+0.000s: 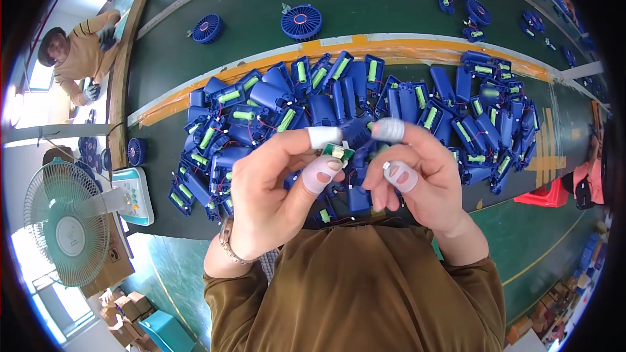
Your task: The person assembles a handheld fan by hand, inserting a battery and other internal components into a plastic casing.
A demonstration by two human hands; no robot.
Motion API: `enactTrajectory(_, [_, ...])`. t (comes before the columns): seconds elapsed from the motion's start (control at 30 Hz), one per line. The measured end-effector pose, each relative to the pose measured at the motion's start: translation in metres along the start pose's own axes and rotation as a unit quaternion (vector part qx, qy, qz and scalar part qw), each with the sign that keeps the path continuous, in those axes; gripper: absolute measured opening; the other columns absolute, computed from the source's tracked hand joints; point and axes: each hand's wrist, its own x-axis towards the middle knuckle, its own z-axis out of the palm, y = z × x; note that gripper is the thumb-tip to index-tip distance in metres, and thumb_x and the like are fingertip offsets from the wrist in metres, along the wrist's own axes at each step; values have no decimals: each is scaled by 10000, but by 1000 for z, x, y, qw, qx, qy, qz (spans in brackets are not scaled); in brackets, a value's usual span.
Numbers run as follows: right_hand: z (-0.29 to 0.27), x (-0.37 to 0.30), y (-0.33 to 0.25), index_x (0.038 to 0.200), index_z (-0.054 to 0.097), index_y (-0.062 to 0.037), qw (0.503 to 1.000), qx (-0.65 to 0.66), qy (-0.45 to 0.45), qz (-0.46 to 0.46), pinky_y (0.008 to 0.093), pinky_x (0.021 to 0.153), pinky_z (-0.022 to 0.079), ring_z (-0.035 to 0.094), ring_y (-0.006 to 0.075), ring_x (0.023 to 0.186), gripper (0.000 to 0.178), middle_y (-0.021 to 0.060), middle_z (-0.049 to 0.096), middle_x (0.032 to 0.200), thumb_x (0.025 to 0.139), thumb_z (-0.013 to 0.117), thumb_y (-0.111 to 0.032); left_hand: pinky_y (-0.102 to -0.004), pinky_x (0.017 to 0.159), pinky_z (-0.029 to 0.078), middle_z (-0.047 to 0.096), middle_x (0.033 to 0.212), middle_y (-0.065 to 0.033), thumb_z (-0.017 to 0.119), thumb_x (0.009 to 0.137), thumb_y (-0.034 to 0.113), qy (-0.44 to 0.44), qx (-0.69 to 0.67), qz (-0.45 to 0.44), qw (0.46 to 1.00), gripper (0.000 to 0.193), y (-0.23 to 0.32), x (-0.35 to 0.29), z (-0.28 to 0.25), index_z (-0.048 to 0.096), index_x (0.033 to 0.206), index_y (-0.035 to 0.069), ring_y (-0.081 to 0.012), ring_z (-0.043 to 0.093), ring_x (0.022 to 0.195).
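My left hand (274, 179) pinches a small green circuit board (340, 152) with a white connector on it between thumb and index finger. Close to its right, my right hand (417, 173) has its thumb against the bent fingers, with the index finger raised and blurred. A tiny white bit shows at that thumb's tip, too small to name. Pale tape wraps the thumbs and index fingers of both hands. Below and around them, blue plastic handle housings (268, 96) lie heaped on the dark table (417, 218); many hold light green battery cells (285, 120) with thin red wires.
Beyond a yellow-taped ledge (358, 42), round blue fan heads (301, 23) lie on a green belt (372, 0). At left stand a white tray (145, 205) of small parts and a desk fan (68, 234). A co-worker (85, 58) sits far left; a red bin (544, 194) is at right.
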Motion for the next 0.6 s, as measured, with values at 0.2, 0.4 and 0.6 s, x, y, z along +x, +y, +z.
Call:
enactTrajectory(0.2, [-6,-6,-6,1367,761,58,995,-94,34,-13,223,583,500,731,84,708,217,191,888,1113,1225,738,-106,-400,801,696,851,1106,-188,861,1080,-34,-27,208,122,970,255,19,14,21,805,1329,-23,-357,869,949])
enactTrajectory(0.4, [-18,-12,-10,1359,756,55,981,-187,43,-35,236,653,551,678,59,716,192,156,887,1119,1215,754,-72,-370,790,668,833,1044,-151,833,1095,-39,-53,176,115,976,189,12,15,29,796,1280,-42,-279,852,895])
enactTrajectory(0.6, [-29,-13,0,1328,755,44,946,-293,45,-132,288,814,656,827,100,921,171,110,893,1113,1186,799,-42,-333,836,701,820,1095,-146,769,1143,-45,-70,137,53,987,156,11,10,38,773,1292,-93,-216,873,932])
